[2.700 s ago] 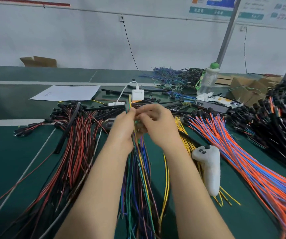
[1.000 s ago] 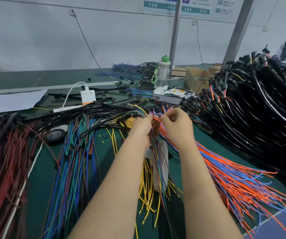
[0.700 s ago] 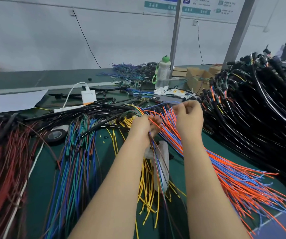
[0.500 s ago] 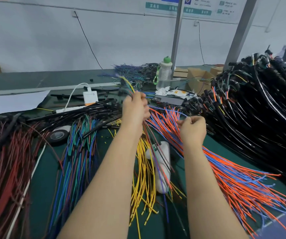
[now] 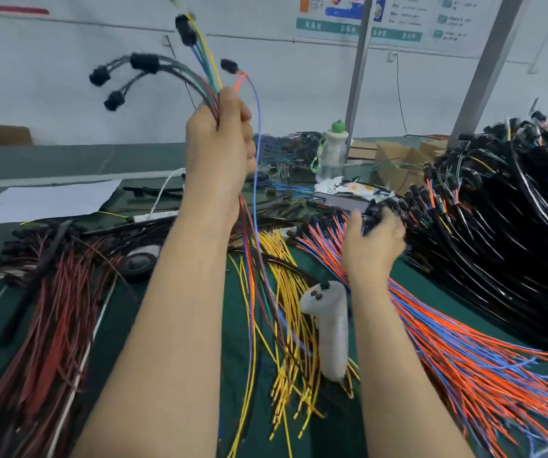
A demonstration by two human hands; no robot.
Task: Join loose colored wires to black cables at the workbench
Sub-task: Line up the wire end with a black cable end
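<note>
My left grip (image 5: 219, 140) is clamped on the wire bundle (image 5: 206, 81), raised well above the table (image 5: 408, 279). I should hold it clear while my right grip (image 5: 373, 246) singles out one end from the black cables (image 5: 497, 226) heaped at right. Blur hides whether that grip is closed on anything.

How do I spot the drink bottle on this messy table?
Look to the far side of the green workbench, at the left grey post. The bottle stands upright at its foot, just left of it. It is clear, with a round green cap and green loop, unlike the wire heaps around.
</note>
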